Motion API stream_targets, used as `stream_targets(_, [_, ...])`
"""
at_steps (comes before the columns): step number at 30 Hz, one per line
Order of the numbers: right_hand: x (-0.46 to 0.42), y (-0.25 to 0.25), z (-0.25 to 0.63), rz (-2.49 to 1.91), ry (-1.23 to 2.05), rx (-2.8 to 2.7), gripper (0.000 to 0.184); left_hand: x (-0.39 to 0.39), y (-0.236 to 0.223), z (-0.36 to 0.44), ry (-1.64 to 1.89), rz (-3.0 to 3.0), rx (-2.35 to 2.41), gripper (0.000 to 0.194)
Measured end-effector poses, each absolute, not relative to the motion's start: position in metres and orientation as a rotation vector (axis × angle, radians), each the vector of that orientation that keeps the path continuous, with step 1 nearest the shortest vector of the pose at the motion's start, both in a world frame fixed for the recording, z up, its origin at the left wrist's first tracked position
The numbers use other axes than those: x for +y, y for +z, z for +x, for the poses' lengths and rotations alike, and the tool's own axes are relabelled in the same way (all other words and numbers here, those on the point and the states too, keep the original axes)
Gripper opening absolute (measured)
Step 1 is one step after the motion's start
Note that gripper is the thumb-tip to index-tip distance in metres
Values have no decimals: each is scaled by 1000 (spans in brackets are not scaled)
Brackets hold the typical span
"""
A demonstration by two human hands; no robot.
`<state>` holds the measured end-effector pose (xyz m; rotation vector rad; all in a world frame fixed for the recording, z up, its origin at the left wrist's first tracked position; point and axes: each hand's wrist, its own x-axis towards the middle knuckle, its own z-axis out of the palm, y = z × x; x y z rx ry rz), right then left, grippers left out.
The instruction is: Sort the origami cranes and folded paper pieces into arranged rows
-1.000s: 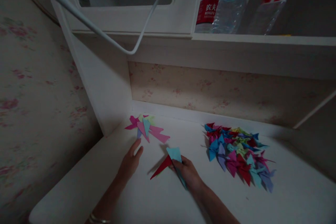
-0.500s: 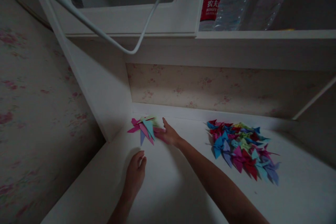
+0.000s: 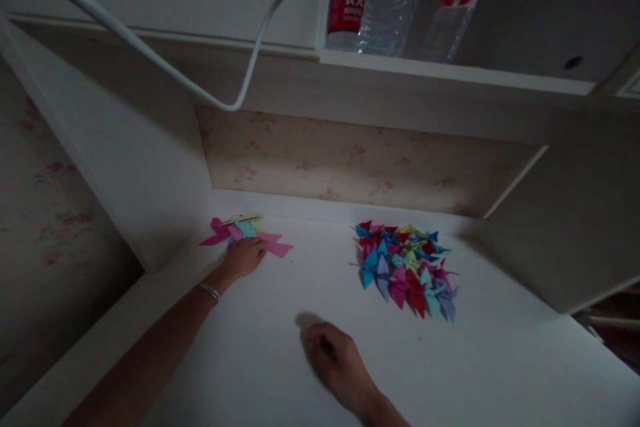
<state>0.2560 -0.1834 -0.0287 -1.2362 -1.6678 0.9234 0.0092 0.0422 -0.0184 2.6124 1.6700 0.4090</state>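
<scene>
My left hand (image 3: 245, 257), a bracelet on its wrist, lies over the near side of a small pile of flat folded paper pieces (image 3: 218, 235) in pink, teal, lilac and pale green. Its fingers are curled down at the pile, against a pink piece (image 3: 278, 245) that juts out to the right. The fingertips are partly hidden. My right hand (image 3: 337, 357) is curled closed above the white desk, in front of the pile, and no paper shows in it. Farther right lies a dense group of folded paper cranes (image 3: 407, 267) in blue, red, purple, teal and green.
Above the desk (image 3: 280, 347) runs a cabinet shelf (image 3: 450, 73) with plastic bottles (image 3: 390, 7) on it. A white cable (image 3: 165, 73) hangs in front of the cabinet. Side panels close off the desk at left (image 3: 115, 147) and right (image 3: 565, 227).
My right hand has drawn back from the small pile toward me and curled closed. My left hand has reached forward onto the pile. The view has turned to the right.
</scene>
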Motion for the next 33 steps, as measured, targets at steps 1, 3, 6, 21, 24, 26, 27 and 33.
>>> stream_targets(1, [-185,-28,257,-1238,889,-1680,13,53,-17,4,407,2592,1708,27])
stream_targets(3, [-186,-27,256,-1246,830,-1708,14,68,-14,-7,402,2540,1791,27])
stream_targets(6, [-182,-25,254,-1259,791,-1727,15,80,-13,-16,426,2434,1924,28])
stream_targets(21, [-176,-37,257,-1175,1103,-1416,10,24,-2,111,847,2546,1424,27])
stream_targets(24, [-169,-26,267,-1079,1224,-1149,13,-18,-9,162,913,2289,1200,22])
stream_targets(26, [-166,-14,290,-1074,1176,-1071,17,-42,-15,194,898,2140,1187,24])
stream_targets(27, [-165,-9,307,-1103,1112,-1058,19,-51,-18,208,888,2127,1179,27])
stream_targets(33, [-176,-2,450,-1555,461,-941,39,-61,-26,264,904,2156,1069,52])
